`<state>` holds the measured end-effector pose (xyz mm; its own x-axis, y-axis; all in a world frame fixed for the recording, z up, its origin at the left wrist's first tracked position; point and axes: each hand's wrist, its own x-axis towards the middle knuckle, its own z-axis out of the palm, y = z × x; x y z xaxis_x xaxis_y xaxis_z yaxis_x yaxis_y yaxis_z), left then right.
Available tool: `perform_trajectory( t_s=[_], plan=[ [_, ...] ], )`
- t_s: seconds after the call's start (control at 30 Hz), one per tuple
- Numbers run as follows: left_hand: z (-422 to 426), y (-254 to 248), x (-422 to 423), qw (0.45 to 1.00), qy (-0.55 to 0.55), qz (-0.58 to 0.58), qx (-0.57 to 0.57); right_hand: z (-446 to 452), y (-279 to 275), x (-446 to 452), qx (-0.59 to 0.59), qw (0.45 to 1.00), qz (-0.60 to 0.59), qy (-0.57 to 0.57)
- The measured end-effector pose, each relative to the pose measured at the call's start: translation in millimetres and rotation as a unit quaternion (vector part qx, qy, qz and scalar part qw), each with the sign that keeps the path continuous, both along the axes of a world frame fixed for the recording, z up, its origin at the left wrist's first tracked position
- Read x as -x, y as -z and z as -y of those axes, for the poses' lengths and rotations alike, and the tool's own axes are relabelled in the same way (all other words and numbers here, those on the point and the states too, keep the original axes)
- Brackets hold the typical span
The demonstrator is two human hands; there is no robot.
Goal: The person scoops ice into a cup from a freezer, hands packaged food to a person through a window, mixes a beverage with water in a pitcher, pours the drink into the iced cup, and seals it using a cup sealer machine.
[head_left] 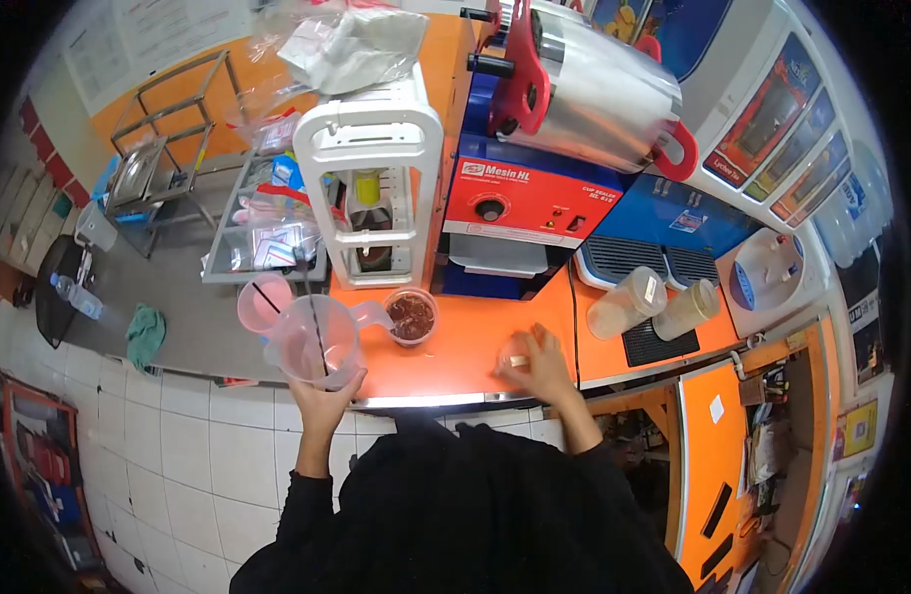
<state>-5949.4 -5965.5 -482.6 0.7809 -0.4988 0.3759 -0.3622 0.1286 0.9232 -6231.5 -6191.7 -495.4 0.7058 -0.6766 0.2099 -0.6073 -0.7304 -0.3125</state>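
My left hand (324,398) is closed round the underside of a translucent plastic jug (289,346) at the counter's front edge. A long dark stirring stick (317,315) stands at a slant inside the jug. Just right of its handle, a clear cup of brown drink (413,317) stands on the orange counter. Behind the jug, to the left, is a cup with something pink (261,307) and a dark stick in it. Over the counter further right, my right hand (547,368) has its fingers curled at a small clear plastic piece (513,354), whose exact kind is unclear.
A red and blue cup sealer (534,198) stands behind the counter space, beside a white plastic rack (368,124). Two clear containers, one a tilted jar (628,302), stand at right. A green cloth (145,335) and a water bottle (76,296) lie at left.
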Motion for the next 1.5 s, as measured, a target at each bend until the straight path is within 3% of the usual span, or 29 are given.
perform_trajectory(
  t_s=[0.07, 0.17, 0.3, 0.4, 0.43, 0.5, 0.6, 0.67, 0.8, 0.9, 1.0, 1.13, 1.17, 1.4, 1.43, 1.5],
  plan=[
    [5.2, 18.2, -10.1, 0.998, -0.02, 0.043, -0.03, -13.2, 9.2, -5.2, -0.049, 0.997, -0.006, 0.054],
    [15.8, 37.0, -14.5, 0.997, -0.029, 0.046, -0.055, -8.7, 23.8, 0.8, -0.089, 0.985, 0.087, 0.116],
    [24.0, 71.0, -32.4, 0.984, -0.095, -0.053, -0.142, 11.6, -33.6, 33.1, 0.02, 0.958, 0.245, 0.145],
    [32.8, 59.6, -27.9, 0.994, -0.076, -0.002, -0.083, 58.6, -92.1, 79.3, 0.127, 0.914, 0.322, 0.209],
    [33.9, 53.0, -24.6, 0.985, -0.106, 0.06, -0.12, 79.4, -108.6, 96.8, 0.185, 0.896, 0.337, 0.223],
    [35.4, 42.0, -18.6, 0.948, -0.172, 0.184, -0.193, 127.1, -125.8, 139.8, 0.293, 0.871, 0.262, 0.295],
    [38.7, 40.7, -3.0, 0.977, -0.173, 0.069, -0.108, 191.5, -104.2, 202.2, 0.252, 0.871, 0.155, 0.392],
    [38.2, 42.1, 5.1, 0.966, -0.206, 0.119, -0.105, 219.8, -92.9, 225.2, 0.193, 0.88, 0.063, 0.429],
    [33.8, 19.6, 31.7, 0.918, -0.297, 0.218, -0.147, 219.8, -87.7, 229.4, 0.226, 0.885, 0.038, 0.405],
    [37.7, 17.8, 52.5, 0.923, -0.295, 0.208, -0.129, 220.9, -87.4, 233.8, 0.245, 0.883, 0.066, 0.394],
    [52.2, 14.8, 78.4, 0.967, -0.203, 0.13, -0.078, 227.1, -91.7, 239.3, 0.222, 0.884, 0.068, 0.406],
    [79.6, 17.4, 95.3, 0.972, -0.121, 0.157, -0.129, 231.1, -80.8, 235.0, 0.208, 0.903, 0.06, 0.372],
    [87.5, 16.4, 97.5, 0.965, -0.123, 0.168, -0.157, 229.7, -75.7, 236.2, 0.252, 0.897, 0.031, 0.362],
    [122.3, 13.9, 91.0, 0.985, -0.106, 0.114, -0.072, 238.0, -73.5, 247.3, 0.231, 0.917, 0.013, 0.325],
    [122.1, 15.5, 86.3, 0.972, -0.126, 0.155, -0.124, 235.7, -77.0, 247.1, 0.188, 0.921, -0.007, 0.341],
    [122.5, 13.1, 80.3, 0.977, -0.12, 0.118, -0.132, 229.6, -82.4, 241.8, 0.236, 0.912, -0.05, 0.332]
  ],
)
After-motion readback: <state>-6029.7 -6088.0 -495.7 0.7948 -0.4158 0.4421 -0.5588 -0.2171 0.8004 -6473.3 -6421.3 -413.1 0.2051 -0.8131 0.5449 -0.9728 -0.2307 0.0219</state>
